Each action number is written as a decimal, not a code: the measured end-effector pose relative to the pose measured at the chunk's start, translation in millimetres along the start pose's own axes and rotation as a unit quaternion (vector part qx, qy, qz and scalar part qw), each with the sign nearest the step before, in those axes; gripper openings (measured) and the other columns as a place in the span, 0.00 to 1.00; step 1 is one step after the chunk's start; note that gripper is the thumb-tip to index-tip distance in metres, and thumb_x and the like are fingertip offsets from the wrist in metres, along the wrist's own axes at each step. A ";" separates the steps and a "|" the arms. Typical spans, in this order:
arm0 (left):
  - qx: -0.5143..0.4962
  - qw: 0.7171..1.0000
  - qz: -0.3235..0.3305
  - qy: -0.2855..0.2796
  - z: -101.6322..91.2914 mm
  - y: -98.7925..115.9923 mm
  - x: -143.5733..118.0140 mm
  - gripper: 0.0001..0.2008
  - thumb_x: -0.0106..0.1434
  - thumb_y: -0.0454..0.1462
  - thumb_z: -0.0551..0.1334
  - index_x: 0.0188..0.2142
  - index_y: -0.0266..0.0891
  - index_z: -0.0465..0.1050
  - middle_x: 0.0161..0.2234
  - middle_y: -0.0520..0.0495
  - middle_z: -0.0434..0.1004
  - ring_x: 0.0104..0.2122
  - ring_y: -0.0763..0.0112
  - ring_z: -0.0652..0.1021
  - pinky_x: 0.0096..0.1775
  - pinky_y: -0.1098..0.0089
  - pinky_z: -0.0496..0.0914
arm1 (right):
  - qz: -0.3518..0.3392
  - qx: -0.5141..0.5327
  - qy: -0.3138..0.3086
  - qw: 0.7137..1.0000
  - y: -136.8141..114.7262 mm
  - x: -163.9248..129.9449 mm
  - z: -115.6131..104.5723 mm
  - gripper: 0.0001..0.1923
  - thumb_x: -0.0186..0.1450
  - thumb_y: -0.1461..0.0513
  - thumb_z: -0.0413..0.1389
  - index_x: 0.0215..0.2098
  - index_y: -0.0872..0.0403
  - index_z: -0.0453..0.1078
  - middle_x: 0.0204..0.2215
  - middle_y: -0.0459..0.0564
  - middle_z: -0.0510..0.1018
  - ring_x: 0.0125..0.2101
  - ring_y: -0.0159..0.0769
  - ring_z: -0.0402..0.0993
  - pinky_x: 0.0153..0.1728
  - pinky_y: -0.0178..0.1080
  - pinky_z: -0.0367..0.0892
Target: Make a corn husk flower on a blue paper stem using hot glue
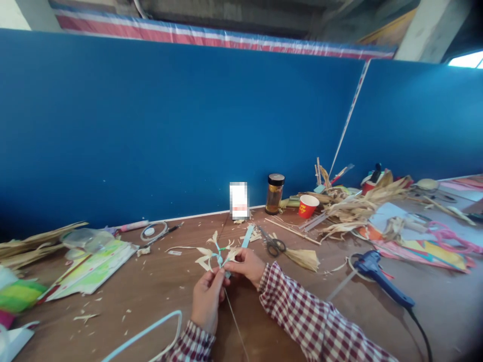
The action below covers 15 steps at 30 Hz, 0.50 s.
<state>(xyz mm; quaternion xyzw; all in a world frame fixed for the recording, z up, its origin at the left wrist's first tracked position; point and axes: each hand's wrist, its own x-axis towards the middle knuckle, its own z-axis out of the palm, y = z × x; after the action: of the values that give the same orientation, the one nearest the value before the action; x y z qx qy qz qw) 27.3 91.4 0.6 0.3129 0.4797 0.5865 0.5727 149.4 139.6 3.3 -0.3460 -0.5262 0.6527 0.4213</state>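
Observation:
At the front middle of the table I hold a small corn-husk flower craft (220, 258), with cream husk petals on thin pale-blue and green wrapped stems. My left hand (207, 297) pinches its lower end between thumb and fingers. My right hand (249, 265) is closed on its right side, by a husk petal, with the fingertips almost touching the left ones. A thin thread or wire (236, 322) runs down from between the hands toward the table's near edge. Just beyond my right hand lies a light-blue strip (248, 236), beside black-handled scissors (274, 245).
A blue glue gun (383, 276) lies at right, its cord trailing forward. Behind stand a lidded jar (275, 194) and a red paper cup (308, 206). Dried husks (350, 211) pile at right. A painted sheet (94, 266) lies left; a pale-blue bent wire (147, 332) is in front.

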 end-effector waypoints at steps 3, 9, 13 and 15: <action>0.005 1.000 0.016 0.007 1.4 -0.7 -1.6 0.22 0.44 0.47 0.68 0.32 0.32 0.69 0.18 0.54 0.69 0.12 0.86 0.59 0.15 0.80 0.51 | 0.003 0.007 0.040 0.999 -2.5 1.8 3.3 0.14 0.49 0.54 0.63 0.23 0.56 0.68 0.19 0.44 0.69 0.20 0.28 0.62 0.19 0.31 0.55; 0.105 0.987 0.121 0.012 5.5 -3.3 -14.4 0.17 0.55 0.49 0.59 0.33 0.37 0.67 0.19 0.57 0.64 0.13 0.82 0.60 0.16 0.78 0.55 | -0.022 -0.037 0.180 0.983 -14.7 11.5 -22.4 0.13 0.51 0.54 0.60 0.24 0.56 0.67 0.19 0.43 0.67 0.20 0.27 0.61 0.18 0.30 0.56; 0.207 0.958 0.200 0.005 5.6 -1.0 -21.2 0.13 0.57 0.46 0.58 0.31 0.38 0.70 0.20 0.53 0.67 0.18 0.75 0.66 0.21 0.75 0.61 | -0.005 -0.112 0.196 0.974 -11.2 20.5 -34.9 0.12 0.53 0.55 0.57 0.23 0.56 0.66 0.17 0.42 0.66 0.17 0.25 0.59 0.16 0.30 0.56; 0.252 0.934 0.252 -0.011 5.1 -0.1 -25.5 0.10 0.59 0.42 0.57 0.31 0.39 0.71 0.22 0.51 0.70 0.20 0.72 0.69 0.24 0.74 0.63 | 0.001 -0.130 0.189 0.973 -7.4 26.9 -33.6 0.12 0.53 0.56 0.57 0.21 0.56 0.65 0.16 0.42 0.65 0.16 0.25 0.59 0.15 0.30 0.55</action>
<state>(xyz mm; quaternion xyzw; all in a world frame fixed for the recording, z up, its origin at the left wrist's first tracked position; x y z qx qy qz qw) 35.8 67.6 6.9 0.5643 0.5109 0.5679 0.3130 169.9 178.1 3.4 -0.5154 -0.5171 0.5021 0.4636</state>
